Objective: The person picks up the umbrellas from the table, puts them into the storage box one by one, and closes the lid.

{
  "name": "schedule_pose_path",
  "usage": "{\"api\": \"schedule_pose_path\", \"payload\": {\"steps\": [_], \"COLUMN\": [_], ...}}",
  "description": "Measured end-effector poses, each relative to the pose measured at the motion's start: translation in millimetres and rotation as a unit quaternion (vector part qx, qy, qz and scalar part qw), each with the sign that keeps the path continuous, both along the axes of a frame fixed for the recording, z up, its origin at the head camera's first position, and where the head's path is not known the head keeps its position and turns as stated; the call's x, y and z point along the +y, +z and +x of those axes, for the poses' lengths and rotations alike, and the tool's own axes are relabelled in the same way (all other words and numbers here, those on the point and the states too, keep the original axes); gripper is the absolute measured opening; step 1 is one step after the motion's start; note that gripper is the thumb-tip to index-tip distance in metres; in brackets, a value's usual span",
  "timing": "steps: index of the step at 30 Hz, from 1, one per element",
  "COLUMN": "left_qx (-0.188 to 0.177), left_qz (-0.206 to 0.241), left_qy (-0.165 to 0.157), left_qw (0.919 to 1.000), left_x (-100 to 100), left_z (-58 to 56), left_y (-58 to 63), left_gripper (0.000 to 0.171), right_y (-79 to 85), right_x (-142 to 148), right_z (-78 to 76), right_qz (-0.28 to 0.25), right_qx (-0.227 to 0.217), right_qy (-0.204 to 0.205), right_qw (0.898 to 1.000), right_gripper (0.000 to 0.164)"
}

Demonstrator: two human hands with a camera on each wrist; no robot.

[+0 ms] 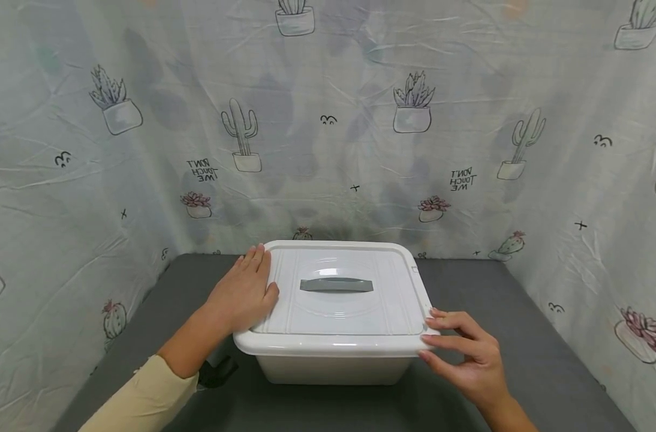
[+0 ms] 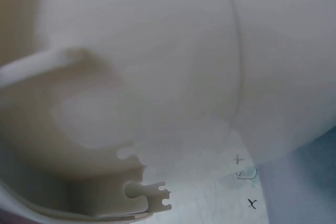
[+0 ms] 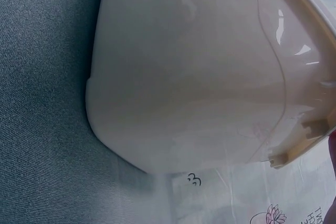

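A white plastic storage box point(image 1: 333, 371) stands on the grey surface, its white lid point(image 1: 290, 312) on top. The lid carries a grey handle point(image 1: 336, 285) lying across its middle. My left hand point(image 1: 249, 285) rests along the lid's left edge, fingers pointing away and thumb on top. At the front right corner, my right hand point(image 1: 463, 351) touches the rim with its fingertips, fingers spread and fairly straight. The left wrist view is filled by the box wall point(image 2: 157, 77) and the rim's underside. In the right wrist view the box side point(image 3: 178, 87) narrows down to the grey surface.
A dark grey cloth surface point(image 1: 463, 288) extends around the box. Pale curtains point(image 1: 328, 180) printed with cacti and potted plants hang behind it and on both sides. A black device point(image 1: 217, 372) sits at the left wrist, by the cream sleeve point(image 1: 144, 399).
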State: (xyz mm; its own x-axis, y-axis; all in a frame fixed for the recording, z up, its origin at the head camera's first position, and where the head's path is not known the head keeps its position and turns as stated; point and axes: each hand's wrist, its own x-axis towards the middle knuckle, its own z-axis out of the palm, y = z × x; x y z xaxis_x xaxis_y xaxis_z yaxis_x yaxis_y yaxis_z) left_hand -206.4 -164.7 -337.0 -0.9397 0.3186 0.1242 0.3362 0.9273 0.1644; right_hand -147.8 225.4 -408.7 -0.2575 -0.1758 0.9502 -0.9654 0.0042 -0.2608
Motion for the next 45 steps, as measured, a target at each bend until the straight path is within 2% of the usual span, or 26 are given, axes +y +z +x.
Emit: {"api": "schedule_pose_path", "payload": {"steps": [21,37,41,45], "left_qx": [-0.024,-0.030,-0.033,-0.030], "left_qz": [0.004,-0.006,-0.003,-0.002], "left_qy": [-0.009,-0.005,-0.004,-0.005], "left_qw": [0.9997,0.9995,0.9995,0.9995], "left_x": [-3,-3,-3,-5], "left_z": [0.5,-3.6,-4.0,-4.8], "left_y": [7.5,7.7,8.0,7.8], "left_gripper": [0.071,0.078,0.079,0.080], "right_y": [-0.6,3.6,7.7,10.6], "right_x": [0,2,4,8], "right_z": [-0.3,-0.1,-3.1,-8.0], "right_qz": [-0.009,0.019,0.038,0.042], "right_qx": [0.006,-0.001,0.011,0.006], "right_qy": [0.016,-0.009,-0.002,0.024], "right_qw": [1.000,1.000,0.999,0.999], "right_gripper": [0.020,0.018,0.015,0.013]}}
